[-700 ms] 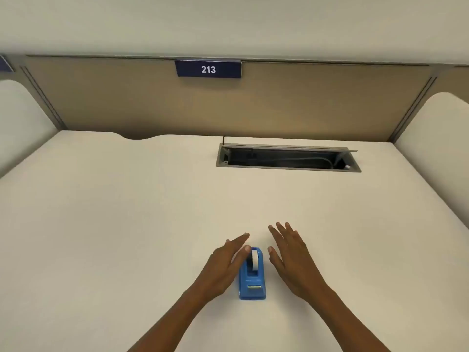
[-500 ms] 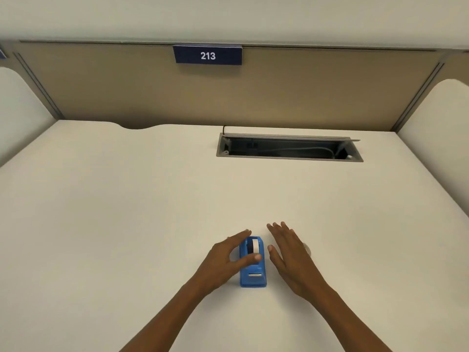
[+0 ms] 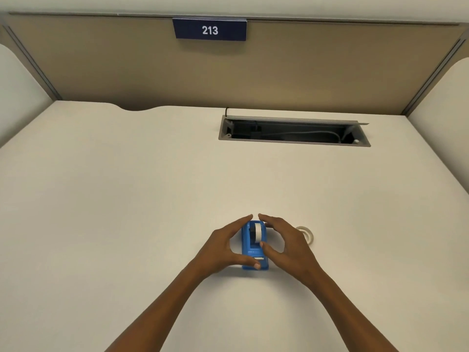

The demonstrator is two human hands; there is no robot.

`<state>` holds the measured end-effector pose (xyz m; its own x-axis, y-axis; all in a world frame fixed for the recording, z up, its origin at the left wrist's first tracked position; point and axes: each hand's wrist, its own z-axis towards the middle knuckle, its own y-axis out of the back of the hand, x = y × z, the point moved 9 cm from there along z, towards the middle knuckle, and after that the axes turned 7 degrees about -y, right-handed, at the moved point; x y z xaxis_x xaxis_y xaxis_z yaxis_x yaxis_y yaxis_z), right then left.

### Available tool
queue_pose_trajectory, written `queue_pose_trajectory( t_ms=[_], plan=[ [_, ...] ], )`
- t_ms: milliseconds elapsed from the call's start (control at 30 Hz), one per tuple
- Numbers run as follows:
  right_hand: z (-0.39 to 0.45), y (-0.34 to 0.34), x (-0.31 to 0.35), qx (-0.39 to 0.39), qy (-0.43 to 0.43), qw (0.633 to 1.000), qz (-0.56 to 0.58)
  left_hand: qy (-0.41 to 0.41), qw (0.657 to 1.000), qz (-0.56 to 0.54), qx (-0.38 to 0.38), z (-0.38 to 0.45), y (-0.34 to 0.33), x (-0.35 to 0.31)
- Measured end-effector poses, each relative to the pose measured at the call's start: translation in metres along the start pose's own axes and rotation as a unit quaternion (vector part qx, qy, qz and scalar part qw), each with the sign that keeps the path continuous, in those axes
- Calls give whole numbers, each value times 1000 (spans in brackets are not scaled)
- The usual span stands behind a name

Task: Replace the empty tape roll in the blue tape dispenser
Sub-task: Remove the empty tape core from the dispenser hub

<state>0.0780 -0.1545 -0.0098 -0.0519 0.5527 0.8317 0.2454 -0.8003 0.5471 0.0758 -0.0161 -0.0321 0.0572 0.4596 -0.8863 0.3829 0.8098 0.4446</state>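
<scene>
Both hands have closed in on the blue tape dispenser (image 3: 254,246) since the earlier frames, where they lay flat and spread on either side of it. Left hand (image 3: 223,246) now cups the dispenser's left side, fingers curved round toward the far end, thumb reaching across the near end by the cutter; loosely curled, touching the body, not a tight clamp. Right hand (image 3: 286,246) mirrors it on the right side, fingers arched over the far top, thumb against the right wall near the roll; also half curled, whether it actually grips cannot be told. Dispenser sits upright on the cream bench (image 3: 127,199), near the front centre, a white roll (image 3: 257,232) seated in its cradle. Spare tape roll (image 3: 305,233) lies flat on the bench just right of the right hand, partly hidden by it. Open cable tray (image 3: 294,132) recessed at the back of the bench; sign reading 213 (image 3: 210,30) on the partition behind.
</scene>
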Motion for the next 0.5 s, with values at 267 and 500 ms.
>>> queue_pose_trajectory(
  t_ms=[267,500],
  plan=[
    [4,1,0,-17,26,1000,6,-4,999,-30,-10,-4,-2,1],
    [9,2,-5,-31,22,999,23,-3,1000,-7,20,-3,-5,5]
  ],
)
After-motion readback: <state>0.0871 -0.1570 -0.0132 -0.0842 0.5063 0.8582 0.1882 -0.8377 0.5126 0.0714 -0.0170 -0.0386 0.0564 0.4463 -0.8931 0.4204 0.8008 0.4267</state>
